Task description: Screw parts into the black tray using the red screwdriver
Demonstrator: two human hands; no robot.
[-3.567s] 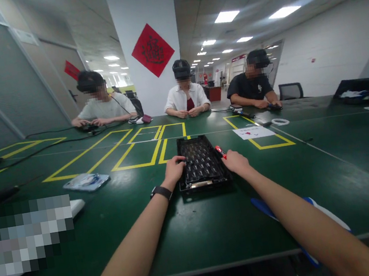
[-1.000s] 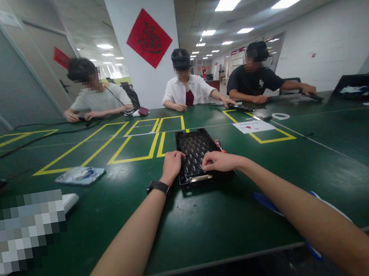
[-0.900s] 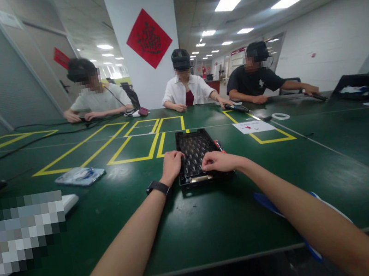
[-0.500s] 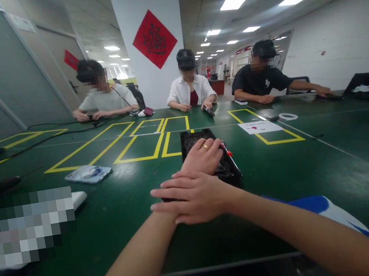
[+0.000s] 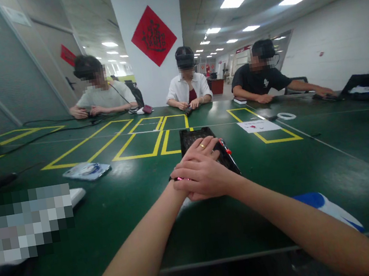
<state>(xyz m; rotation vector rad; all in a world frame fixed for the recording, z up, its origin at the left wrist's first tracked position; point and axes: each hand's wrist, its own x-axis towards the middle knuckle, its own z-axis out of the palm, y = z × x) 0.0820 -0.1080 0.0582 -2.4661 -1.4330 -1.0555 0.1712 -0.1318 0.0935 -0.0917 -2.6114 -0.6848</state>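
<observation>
Black case (image 5: pixel 202 134) seems already open; what is left, unclear
Left hand (image 5: pixel 200 148) spreads over the case; right hand (image 5: pixel 209 176), fingers slightly parted, rests upon left.

Both forearms (image 5: pixel 134 244) look bare from here. A thin gold-coloured ring (image 5: pixel 201 145) circles one finger of the left hand (image 5: pixel 195 148), and a dark band (image 5: pixel 173 178), glowing pink in places, wraps the left wrist.

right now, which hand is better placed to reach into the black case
Probably the left hand: its fingers extend over the black case, while the right hand lies on top of the left, farther back.
</observation>
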